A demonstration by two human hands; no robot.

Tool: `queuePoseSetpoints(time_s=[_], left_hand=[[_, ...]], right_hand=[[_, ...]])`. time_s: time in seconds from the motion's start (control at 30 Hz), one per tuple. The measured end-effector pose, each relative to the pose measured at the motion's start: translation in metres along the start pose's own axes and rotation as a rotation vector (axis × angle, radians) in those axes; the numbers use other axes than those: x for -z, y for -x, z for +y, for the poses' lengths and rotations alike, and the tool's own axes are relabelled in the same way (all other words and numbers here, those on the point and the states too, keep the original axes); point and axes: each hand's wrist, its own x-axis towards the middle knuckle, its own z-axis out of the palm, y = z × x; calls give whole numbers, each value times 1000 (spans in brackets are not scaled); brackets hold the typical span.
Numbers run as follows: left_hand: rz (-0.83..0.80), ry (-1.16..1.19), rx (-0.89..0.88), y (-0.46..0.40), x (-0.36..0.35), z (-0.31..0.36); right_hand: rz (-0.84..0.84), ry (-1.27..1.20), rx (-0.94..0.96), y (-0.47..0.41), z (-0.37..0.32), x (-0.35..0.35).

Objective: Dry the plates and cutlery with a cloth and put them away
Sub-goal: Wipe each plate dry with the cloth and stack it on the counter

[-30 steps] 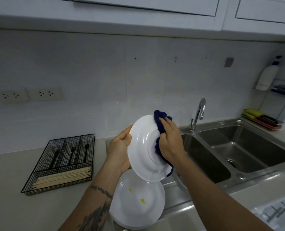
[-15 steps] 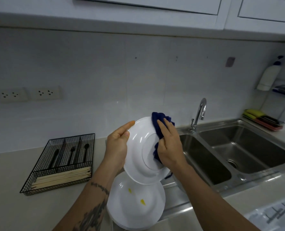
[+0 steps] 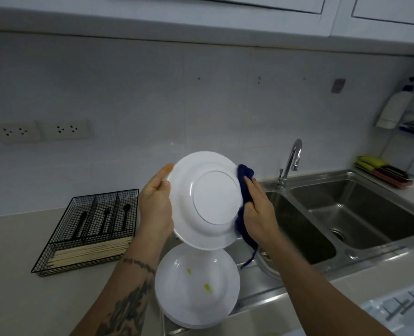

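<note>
I hold a white plate [image 3: 208,202] upright in front of me, its underside facing me. My left hand [image 3: 156,207] grips its left rim. My right hand [image 3: 259,209] presses a dark blue cloth [image 3: 244,190] against the plate's right rim; a tail of cloth hangs down below. Under the held plate lies a stack of white plates [image 3: 196,289] on the sink's drainboard, the top one marked with two small yellow spots. A black wire cutlery tray [image 3: 89,229] on the counter to the left holds black cutlery and wooden chopsticks.
A double steel sink [image 3: 361,214] with a chrome tap [image 3: 290,163] lies to the right. Sponges in a tray [image 3: 382,170] and a soap bottle [image 3: 395,107] sit at the far right. Wall sockets [image 3: 41,130] are on the left backsplash, cabinets overhead.
The plate has turned so that its underside faces me more squarely. My right hand with the cloth slid from the plate's middle out to its right rim.
</note>
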Motion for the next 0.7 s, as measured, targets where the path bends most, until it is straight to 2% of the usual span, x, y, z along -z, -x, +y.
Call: queuePoseSetpoints(time_s=[0.07,0.2,0.33,0.5,0.7], left_hand=[[2,16,-6,-4,5,1],[4,72,54,1,2,-2],[11,96,67,13,-13,-8],[61,88,86,29,-22,-12],[114,-39,28,35,-15,-20]], right_hand=[[46,-54,-4,18,5,-5],[146,-34,110,52,2,-18],[77,144,284,73,-1,-33],[-32,253,408,43,-4,-28],[-62,158,251,12,15,-8]])
